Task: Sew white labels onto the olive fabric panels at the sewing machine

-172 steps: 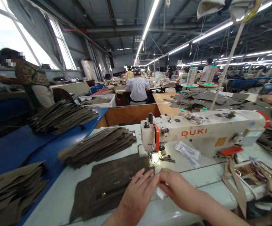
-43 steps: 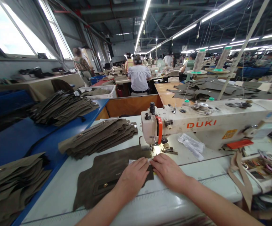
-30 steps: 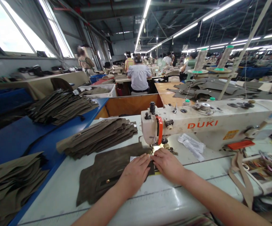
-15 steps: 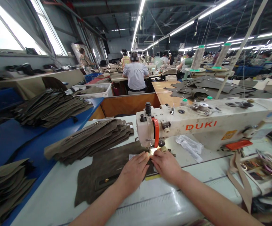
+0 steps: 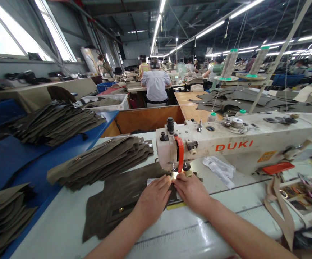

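A dark olive fabric piece (image 5: 99, 208) with a slit pocket and a brass snap lies flat on the pale sewing table, its right end under the needle area of the white sewing machine (image 5: 199, 144). My left hand (image 5: 154, 196) rests on the fabric, fingers together, tips just in front of the lit presser foot. Close beside it, my right hand (image 5: 192, 190) has its fingers pressed together at the fabric's edge near the foot. A small white label (image 5: 151, 181) shows by my left hand. What my fingertips pinch, if anything, is hidden.
Stacked olive pieces (image 5: 102, 162) lie behind the fabric, with more on the blue table (image 5: 48, 158) at left. Clear plastic strips (image 5: 219, 171) lie under the machine arm. A parts tray (image 5: 304, 201) and beige strap (image 5: 280, 212) are at right. A seated person (image 5: 156, 86) is ahead.
The fabric's left end appears slightly further left and lower, and the view has shifted a little. Both hands stay in nearly the same place by the presser foot.
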Available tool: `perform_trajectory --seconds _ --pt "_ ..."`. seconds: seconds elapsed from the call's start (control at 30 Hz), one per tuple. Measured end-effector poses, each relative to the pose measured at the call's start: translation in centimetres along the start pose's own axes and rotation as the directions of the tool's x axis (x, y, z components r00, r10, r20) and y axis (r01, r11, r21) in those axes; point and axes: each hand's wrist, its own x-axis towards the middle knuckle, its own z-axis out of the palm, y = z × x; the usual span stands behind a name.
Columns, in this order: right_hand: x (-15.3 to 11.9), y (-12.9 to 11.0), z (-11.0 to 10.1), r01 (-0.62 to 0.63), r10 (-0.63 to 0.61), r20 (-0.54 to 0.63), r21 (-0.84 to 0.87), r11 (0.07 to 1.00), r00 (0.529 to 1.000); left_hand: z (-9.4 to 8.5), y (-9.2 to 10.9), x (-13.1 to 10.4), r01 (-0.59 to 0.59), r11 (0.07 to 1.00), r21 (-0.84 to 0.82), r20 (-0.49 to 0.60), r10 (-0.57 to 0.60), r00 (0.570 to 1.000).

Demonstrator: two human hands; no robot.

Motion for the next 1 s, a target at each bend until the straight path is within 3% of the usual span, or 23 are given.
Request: perform_trajectory --seconds 0.2,0.6,1.0 --pt "0.0 0.1 0.3 0.012 -0.012 -0.027 -0.002 1.000 1.000 0.0 -0.2 0.2 -0.009 1.000 -0.022 -0.003 0.009 1.000" --pt "0.1 -0.2 -0.4 -0.013 0.013 0.030 0.000 1.000 0.999 0.0 -0.1 0.1 0.003 0.999 -0.042 0.009 -0.003 1.000" --pt "-0.6 -0.2 0.1 0.018 -0.018 -0.059 -0.009 1.000 0.998 0.0 -1.1 1.6 0.023 0.998 0.053 0.088 -0.027 0.996"
